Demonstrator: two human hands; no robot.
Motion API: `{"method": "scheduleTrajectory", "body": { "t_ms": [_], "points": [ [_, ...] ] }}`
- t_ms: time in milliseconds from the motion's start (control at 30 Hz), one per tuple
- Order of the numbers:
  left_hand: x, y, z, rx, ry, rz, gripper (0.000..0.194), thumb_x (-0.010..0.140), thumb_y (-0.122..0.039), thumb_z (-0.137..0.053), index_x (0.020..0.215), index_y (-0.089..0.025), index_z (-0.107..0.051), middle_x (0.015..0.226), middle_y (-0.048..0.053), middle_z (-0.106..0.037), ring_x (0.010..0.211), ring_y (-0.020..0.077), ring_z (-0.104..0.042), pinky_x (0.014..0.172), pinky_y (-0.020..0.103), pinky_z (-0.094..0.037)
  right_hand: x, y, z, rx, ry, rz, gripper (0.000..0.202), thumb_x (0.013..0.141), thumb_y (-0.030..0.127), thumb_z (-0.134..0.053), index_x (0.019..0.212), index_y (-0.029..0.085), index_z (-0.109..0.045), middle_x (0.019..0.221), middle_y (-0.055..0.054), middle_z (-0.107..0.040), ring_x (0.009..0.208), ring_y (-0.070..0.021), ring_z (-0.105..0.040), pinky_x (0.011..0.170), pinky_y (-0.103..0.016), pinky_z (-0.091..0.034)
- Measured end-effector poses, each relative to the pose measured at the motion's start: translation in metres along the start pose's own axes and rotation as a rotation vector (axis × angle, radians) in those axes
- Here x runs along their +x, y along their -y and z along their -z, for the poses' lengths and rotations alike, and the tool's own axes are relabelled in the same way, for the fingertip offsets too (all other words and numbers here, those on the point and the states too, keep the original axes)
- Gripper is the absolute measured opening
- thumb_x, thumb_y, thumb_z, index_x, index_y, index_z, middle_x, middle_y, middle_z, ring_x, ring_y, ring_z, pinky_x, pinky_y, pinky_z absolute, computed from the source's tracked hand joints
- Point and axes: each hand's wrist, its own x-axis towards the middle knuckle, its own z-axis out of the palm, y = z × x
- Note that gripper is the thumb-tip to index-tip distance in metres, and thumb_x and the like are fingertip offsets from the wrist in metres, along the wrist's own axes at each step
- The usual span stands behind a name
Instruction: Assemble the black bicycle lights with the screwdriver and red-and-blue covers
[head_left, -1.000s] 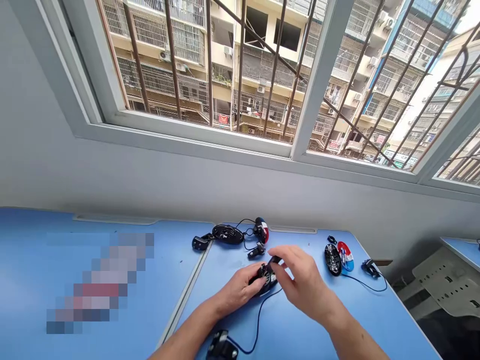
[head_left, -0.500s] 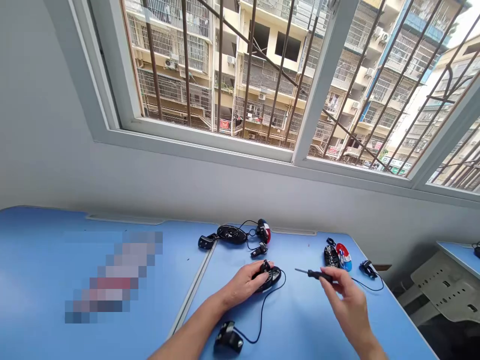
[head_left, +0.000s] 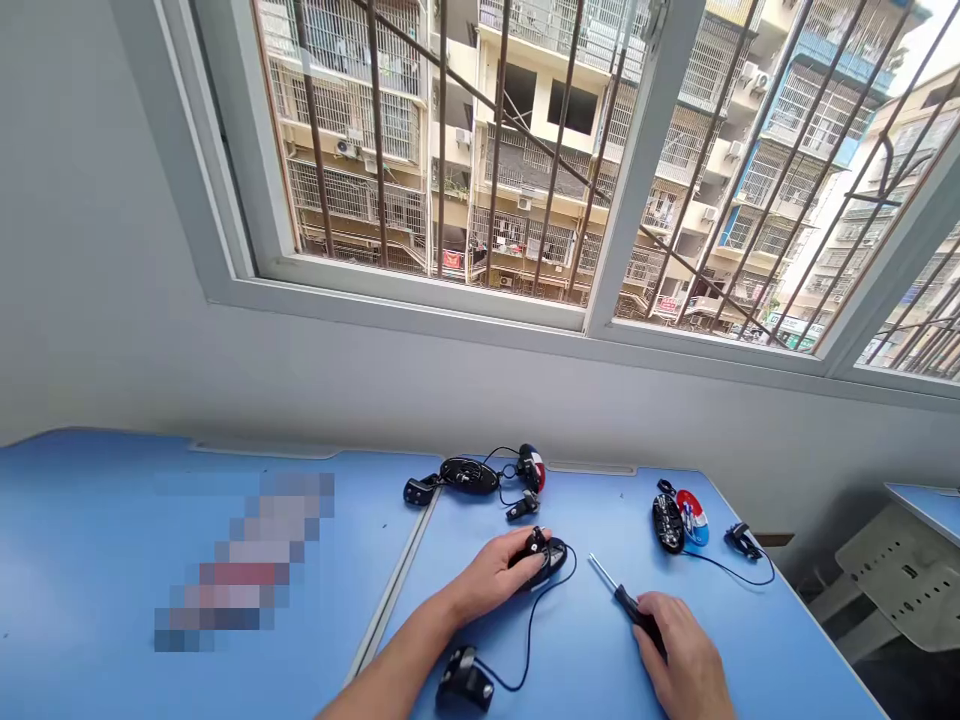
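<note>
My left hand (head_left: 504, 570) is closed around a black oval device (head_left: 553, 560) on the blue table, its thumb and fingers on a small black part on top. From that device a thin black cable (head_left: 530, 625) curves down to a black bracket-like piece (head_left: 463, 680) lying near my left forearm. In my right hand (head_left: 681, 655) is a screwdriver (head_left: 619, 593) with a black handle and a bare metal shaft. Its tip points up and left, towards the oval device but apart from it. Whether the screwdriver touches the table I cannot tell.
Farther back lie a similar black oval device (head_left: 469, 476) and a red, white and blue one (head_left: 532, 468), with cables and clamps. To the right are an open black shell (head_left: 667, 523), a red and blue cover (head_left: 691, 516) and a cabled black clamp (head_left: 742, 541). A barred window is behind.
My right hand has come down and slightly left with the screwdriver, which now slants more steeply. My left hand keeps its hold on the oval device. The view has shifted slightly.
</note>
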Motion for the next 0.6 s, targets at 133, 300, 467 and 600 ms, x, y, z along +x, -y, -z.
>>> {"method": "scheduleTrajectory", "body": {
  "t_ms": [133,300,467,600],
  "points": [
    [0.0,0.0,-0.001,0.022,-0.009,-0.022,0.026,0.085,-0.03,-0.051,0.105,-0.019,-0.064,0.102,0.004,-0.065,0.092,0.0216,-0.056,0.082,0.028,-0.045,0.029,0.011,0.005,0.013,-0.012,0.074,0.015,0.091,0.026,-0.05,0.103,0.023,-0.059,0.097,-0.008,-0.069,0.085,-0.023,-0.069,0.063,-0.033,-0.061],
    [0.0,-0.002,0.0,0.036,0.004,-0.039,0.023,0.085,-0.028,-0.048,0.101,-0.019,-0.063,0.095,0.002,-0.062,0.087,0.0193,-0.054,0.079,0.027,-0.045,0.084,0.046,-0.003,0.195,0.054,0.211,0.022,0.09,0.011,-0.046,0.097,0.023,-0.062,0.1,-0.008,-0.066,0.084,-0.0201,-0.064,0.064,-0.032,-0.057],
    [0.0,0.0,-0.001,0.056,0.013,-0.119,0.021,0.071,-0.017,-0.054,0.091,-0.017,-0.06,0.088,0.0,-0.061,0.08,0.0184,-0.052,0.073,0.027,-0.045,0.119,0.066,-0.022,0.254,0.214,0.293,0.049,0.082,0.008,-0.051,0.129,0.021,-0.048,0.121,-0.012,-0.061,0.101,-0.0245,-0.058,0.075,-0.038,-0.058],
    [0.001,0.004,-0.004,0.073,-0.02,-0.108,0.027,0.064,-0.012,-0.055,0.091,-0.016,-0.059,0.084,0.0,-0.06,0.075,0.017,-0.052,0.067,0.025,-0.044,0.123,0.065,-0.034,0.321,0.324,0.304,0.048,0.078,0.005,-0.055,0.122,0.024,-0.051,0.103,-0.006,-0.069,0.089,-0.0213,-0.06,0.071,-0.034,-0.056]
  ]
}}
